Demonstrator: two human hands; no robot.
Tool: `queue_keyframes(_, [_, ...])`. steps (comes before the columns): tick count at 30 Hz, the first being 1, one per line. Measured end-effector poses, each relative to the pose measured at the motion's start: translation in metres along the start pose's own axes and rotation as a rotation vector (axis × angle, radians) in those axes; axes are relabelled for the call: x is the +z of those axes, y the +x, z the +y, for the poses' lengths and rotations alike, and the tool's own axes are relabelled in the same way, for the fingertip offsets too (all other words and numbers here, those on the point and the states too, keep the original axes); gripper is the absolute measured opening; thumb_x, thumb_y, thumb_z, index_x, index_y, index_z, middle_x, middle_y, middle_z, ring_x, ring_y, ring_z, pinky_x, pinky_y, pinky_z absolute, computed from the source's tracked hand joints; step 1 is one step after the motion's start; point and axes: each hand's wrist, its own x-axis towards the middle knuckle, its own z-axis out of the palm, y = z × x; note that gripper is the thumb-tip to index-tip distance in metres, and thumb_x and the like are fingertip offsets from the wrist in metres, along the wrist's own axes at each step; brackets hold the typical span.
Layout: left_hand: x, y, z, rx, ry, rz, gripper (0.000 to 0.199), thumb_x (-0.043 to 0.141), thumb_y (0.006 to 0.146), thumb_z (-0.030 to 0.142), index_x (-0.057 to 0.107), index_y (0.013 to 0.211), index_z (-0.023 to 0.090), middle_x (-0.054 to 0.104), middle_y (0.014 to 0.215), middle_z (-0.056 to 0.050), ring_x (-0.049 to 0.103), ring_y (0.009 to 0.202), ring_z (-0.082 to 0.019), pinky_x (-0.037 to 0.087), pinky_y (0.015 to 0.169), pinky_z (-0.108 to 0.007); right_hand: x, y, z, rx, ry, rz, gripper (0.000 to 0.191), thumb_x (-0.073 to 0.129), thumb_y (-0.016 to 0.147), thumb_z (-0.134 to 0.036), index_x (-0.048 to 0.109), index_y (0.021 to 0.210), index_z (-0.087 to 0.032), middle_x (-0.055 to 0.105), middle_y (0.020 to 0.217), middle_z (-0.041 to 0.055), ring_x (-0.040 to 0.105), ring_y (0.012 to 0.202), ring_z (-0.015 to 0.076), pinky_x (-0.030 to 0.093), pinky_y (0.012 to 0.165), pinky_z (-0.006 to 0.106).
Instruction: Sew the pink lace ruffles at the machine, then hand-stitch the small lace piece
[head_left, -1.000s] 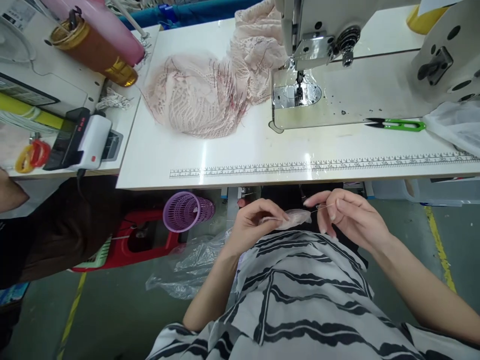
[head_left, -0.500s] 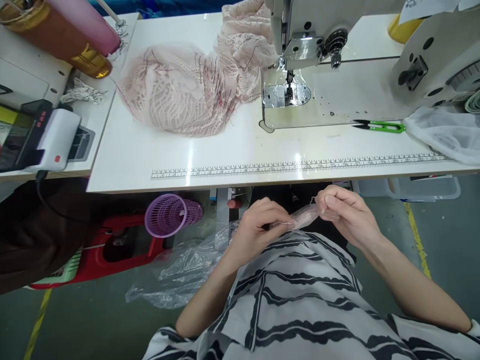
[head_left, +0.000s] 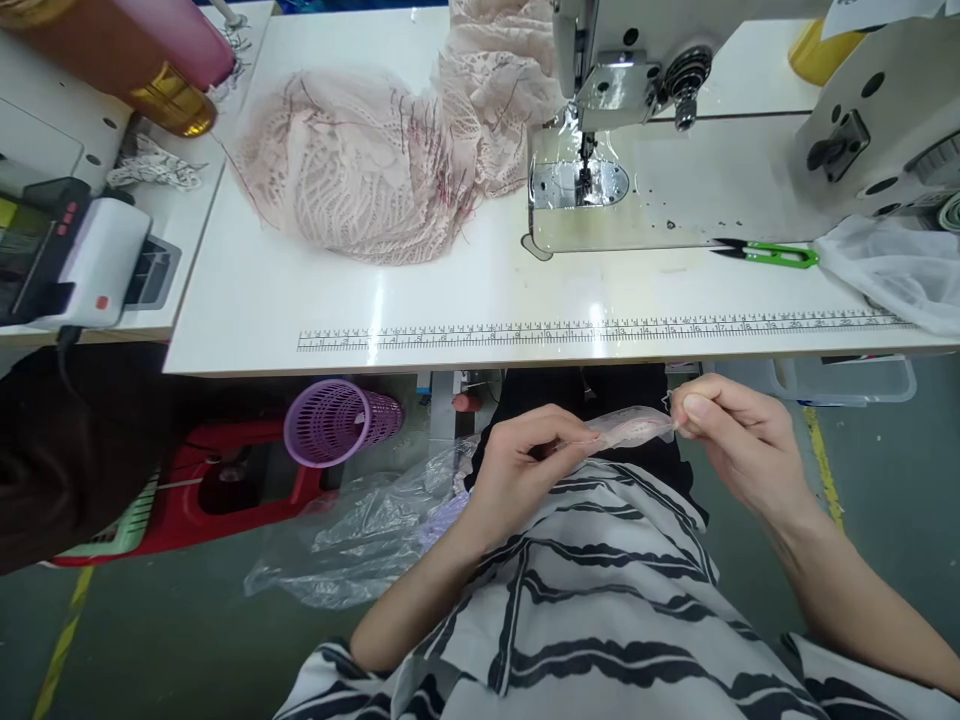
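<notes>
A small piece of sheer pale pink fabric [head_left: 634,427] is stretched between my hands over my lap, below the table's front edge. My left hand [head_left: 529,455] pinches its left end between thumb and fingers. At the other end, my right hand [head_left: 731,425] is closed in a pinch on the fabric's tip, where a bit of white thread shows. On the table lies a heap of pale pink lace fabric [head_left: 360,180] with dark red threads along it, untouched. Green thread snips [head_left: 776,255] rest on the table to the right.
A sewing machine [head_left: 712,190] stands at the table's back right. A printed ruler [head_left: 600,332] runs along the front edge. Below are a purple basket [head_left: 330,425], a clear plastic bag [head_left: 352,550] and a clear bin [head_left: 847,378]. White mesh fabric [head_left: 896,270] lies far right.
My right hand has moved to the right, drawing the pink fabric out longer and straighter. The left hand keeps its pinch, shifted slightly. The view has moved a little.
</notes>
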Motion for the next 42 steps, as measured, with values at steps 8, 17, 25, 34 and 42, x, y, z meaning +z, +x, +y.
queue_keyframes(8, [-0.005, 0.005, 0.007, -0.073, 0.189, -0.21, 0.009, 0.065, 0.09, 0.024, 0.072, 0.089, 0.019, 0.072, 0.086, -0.003, 0.065, 0.075, -0.014, 0.047, 0.062, -0.021, 0.016, 0.012, -0.013, -0.013, -0.126, -0.123, 0.025, 0.051, 0.097, -0.034, 0.066, 0.08, -0.023, 0.06, 0.072, 0.0006, 0.049, 0.059, 0.0109, 0.038, 0.053, 0.025])
queue_keyframes(17, [0.006, 0.0, 0.004, 0.031, 0.2, -0.012, 0.014, 0.06, 0.093, 0.022, 0.068, 0.082, 0.018, 0.069, 0.075, -0.001, 0.063, 0.066, -0.012, 0.046, 0.06, -0.021, 0.011, 0.008, -0.006, -0.177, -0.488, -0.095, 0.022, 0.045, 0.098, -0.022, 0.061, 0.083, -0.022, 0.061, 0.071, 0.0002, 0.052, 0.059, 0.0109, 0.039, 0.055, 0.026])
queue_keyframes(25, [0.01, -0.01, -0.005, 0.081, 0.015, 0.196, 0.011, 0.061, 0.092, 0.018, 0.066, 0.083, 0.018, 0.063, 0.069, 0.002, 0.06, 0.06, -0.01, 0.046, 0.056, -0.021, -0.005, 0.007, -0.008, -0.444, -0.761, -0.101, 0.015, 0.05, 0.093, -0.014, 0.063, 0.091, -0.023, 0.066, 0.076, 0.0039, 0.06, 0.069, 0.0169, 0.047, 0.064, 0.031])
queue_keyframes(34, [-0.006, 0.001, -0.004, -0.268, -0.161, 0.052, 0.023, 0.063, 0.091, 0.035, 0.062, 0.079, 0.015, 0.06, 0.067, 0.0, 0.06, 0.058, -0.01, 0.051, 0.056, -0.021, -0.049, -0.005, -0.013, -0.13, -0.827, -0.04, 0.021, 0.064, 0.089, -0.033, 0.068, 0.108, -0.026, 0.053, 0.066, -0.0008, 0.044, 0.052, 0.0109, 0.034, 0.045, 0.025])
queue_keyframes(42, [0.003, 0.008, -0.002, -0.343, -0.324, -0.142, 0.017, 0.071, 0.085, 0.031, 0.065, 0.084, 0.015, 0.065, 0.077, -0.002, 0.062, 0.065, -0.01, 0.052, 0.062, -0.021, 0.02, 0.009, 0.007, -0.062, -0.385, -0.237, 0.017, 0.055, 0.095, -0.033, 0.067, 0.093, -0.022, 0.056, 0.077, 0.0012, 0.05, 0.067, 0.0119, 0.039, 0.058, 0.025])
